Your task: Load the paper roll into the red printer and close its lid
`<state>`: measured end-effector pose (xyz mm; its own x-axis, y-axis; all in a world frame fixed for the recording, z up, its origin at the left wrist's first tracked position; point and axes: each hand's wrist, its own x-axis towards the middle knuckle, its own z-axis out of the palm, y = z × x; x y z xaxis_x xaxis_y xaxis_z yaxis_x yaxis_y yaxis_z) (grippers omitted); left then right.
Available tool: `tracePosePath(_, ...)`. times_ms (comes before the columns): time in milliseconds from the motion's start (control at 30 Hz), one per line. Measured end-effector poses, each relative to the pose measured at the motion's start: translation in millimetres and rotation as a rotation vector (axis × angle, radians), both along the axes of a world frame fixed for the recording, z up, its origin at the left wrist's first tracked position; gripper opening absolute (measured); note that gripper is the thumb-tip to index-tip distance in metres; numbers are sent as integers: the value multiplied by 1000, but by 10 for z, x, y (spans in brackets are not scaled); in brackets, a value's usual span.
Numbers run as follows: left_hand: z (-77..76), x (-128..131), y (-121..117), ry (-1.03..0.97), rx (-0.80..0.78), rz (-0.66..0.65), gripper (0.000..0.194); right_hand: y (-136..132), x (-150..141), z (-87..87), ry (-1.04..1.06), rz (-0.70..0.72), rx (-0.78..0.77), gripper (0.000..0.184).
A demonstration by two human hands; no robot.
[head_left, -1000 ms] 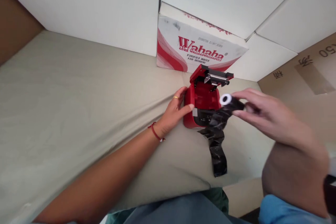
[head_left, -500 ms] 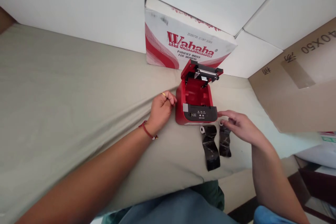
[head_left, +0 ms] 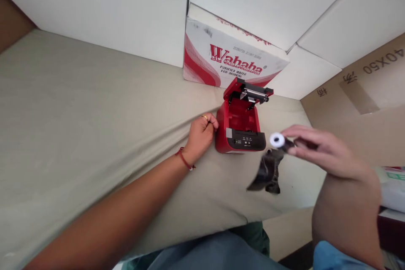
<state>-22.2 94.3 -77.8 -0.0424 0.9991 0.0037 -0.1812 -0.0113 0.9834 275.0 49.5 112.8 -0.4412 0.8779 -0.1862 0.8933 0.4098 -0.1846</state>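
A small red label printer point(head_left: 222, 135) stands with its lid raised, its inside bare and a black panel with buttons at the front. My left hand point(head_left: 201, 132) is curled closed against or just beside the printer's left side, with nothing visible in it. My right hand point(head_left: 319, 145) pinches a black label roll point(head_left: 281, 140) with a white core, held up to the right of the printer. Its loose strip hangs down toward the lower left, blurred by motion. Partly hidden behind that strip, a second black roll's strip point(head_left: 274, 187) lies on the cloth.
A pale cloth point(head_left: 110, 105) covers the surface. Behind the printer stands a Wahaha water carton point(head_left: 202, 61), with white boxes point(head_left: 120, 12) around it. A brown carton point(head_left: 341, 135) is on the right. White and green packaging point(head_left: 392, 185) sits at the right edge.
Half a second ago both rolls lay in front of the printer; one is now lifted in my right hand. My left hand, earlier spread on the printer's side, has curled closed.
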Motion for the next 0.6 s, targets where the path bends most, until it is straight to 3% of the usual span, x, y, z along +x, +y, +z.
tracePosePath(67,14,-3,-7,7,9,-3,16,134,-274,-14,-39,-17,53,46)
tracePosePath(267,41,-13,-10,20,20,-10,18,506,-984,-317,-168,-83,129,41)
tracePosePath(600,41,-2,-20,45,27,-8,21,763,-1273,-399,-327,-204,61,48)
